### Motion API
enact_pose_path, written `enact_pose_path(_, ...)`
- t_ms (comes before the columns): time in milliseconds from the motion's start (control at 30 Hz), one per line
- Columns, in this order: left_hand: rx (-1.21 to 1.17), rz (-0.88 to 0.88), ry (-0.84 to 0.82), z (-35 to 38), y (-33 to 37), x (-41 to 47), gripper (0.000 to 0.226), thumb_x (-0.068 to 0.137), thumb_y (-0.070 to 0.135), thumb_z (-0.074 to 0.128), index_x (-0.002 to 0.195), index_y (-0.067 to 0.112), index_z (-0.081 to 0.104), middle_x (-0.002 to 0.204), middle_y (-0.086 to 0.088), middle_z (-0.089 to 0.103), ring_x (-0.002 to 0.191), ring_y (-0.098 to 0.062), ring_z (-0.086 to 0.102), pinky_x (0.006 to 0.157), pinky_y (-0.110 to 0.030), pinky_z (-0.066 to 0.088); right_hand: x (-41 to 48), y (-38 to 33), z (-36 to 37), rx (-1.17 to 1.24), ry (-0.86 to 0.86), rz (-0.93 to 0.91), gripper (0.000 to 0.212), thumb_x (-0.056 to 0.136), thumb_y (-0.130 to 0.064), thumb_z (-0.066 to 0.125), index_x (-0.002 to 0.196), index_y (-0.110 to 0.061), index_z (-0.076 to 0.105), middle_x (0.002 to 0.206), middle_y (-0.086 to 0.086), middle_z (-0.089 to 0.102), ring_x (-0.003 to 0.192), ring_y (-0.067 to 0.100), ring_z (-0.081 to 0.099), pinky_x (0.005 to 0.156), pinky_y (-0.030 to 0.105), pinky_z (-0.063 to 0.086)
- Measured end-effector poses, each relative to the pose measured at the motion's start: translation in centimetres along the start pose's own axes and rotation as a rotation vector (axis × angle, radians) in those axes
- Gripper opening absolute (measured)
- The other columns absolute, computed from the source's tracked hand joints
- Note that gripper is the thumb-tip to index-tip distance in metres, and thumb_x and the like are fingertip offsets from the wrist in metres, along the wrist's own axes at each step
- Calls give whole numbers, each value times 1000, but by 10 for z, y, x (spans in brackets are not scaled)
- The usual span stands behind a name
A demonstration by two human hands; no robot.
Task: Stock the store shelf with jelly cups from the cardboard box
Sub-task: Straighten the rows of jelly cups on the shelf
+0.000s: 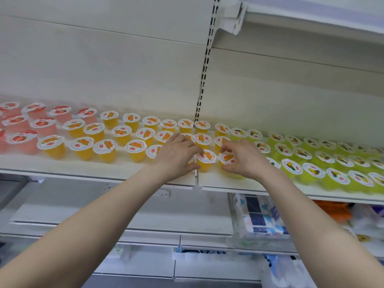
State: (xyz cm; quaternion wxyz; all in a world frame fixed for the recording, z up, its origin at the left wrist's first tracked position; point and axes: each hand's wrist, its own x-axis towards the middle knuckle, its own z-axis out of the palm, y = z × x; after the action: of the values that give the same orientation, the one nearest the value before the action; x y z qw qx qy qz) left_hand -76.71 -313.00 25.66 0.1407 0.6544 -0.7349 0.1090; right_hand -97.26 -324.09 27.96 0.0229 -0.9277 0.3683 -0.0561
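Observation:
A white store shelf carries rows of jelly cups: red ones at the left, orange ones in the middle, green ones at the right. My left hand curls its fingers and thumb round an orange cup in the front row. My right hand pinches the neighbouring orange cup by its rim. Both cups stand upright on the shelf. The cardboard box is not in view.
A slotted upright runs up the back panel behind the cups. An upper shelf hangs at the top right. Below, wrapped tissue packs and bagged goods fill the lower shelves.

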Motion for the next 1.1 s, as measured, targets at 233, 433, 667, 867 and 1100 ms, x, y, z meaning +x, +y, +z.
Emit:
enact_pose_path(233,12,-94,-19,3,10,7,33,86,52,63,112,33,60,115,4,67,126,-19,43,112,-38,22,0,-2,-2,-14,-18,11,42,77,-45,72,114,-32,57,114,-6,63,107,20,50,85,38,44)
enact_pose_path(433,33,-53,-3,4,6,3,41,83,56,64,117,34,59,118,7,66,126,-20,44,113,-41,24,3,-2,-7,-17,-48,-21,55,72,-60,72,119,-34,57,119,-9,60,112,19,49,91,40,42)
enact_pose_path(667,-30,-163,92,-25,-28,-13,63,87,71,31,120,27,63,120,6,65,118,-21,50,99,-38,40,29,-13,-23,146,12,-97,47,84,-55,63,124,-29,63,120,-7,64,113,18,55,93,38,47)
enact_pose_path(867,9,-377,49,-48,-81,-23,39,95,46,52,127,24,61,128,-1,61,121,-26,47,98,-37,40,82,-32,-19,121,74,-121,40,94,-42,56,130,-27,58,124,-3,63,117,22,51,94,36,44)
enact_pose_path(1100,46,-358,-39,-47,-134,-2,37,97,37,52,132,25,57,135,-1,56,124,-25,46,98,-35,39,145,-71,1,86,35,-113,46,96,-38,56,139,-24,52,133,-1,60,127,25,45,102,39,40)
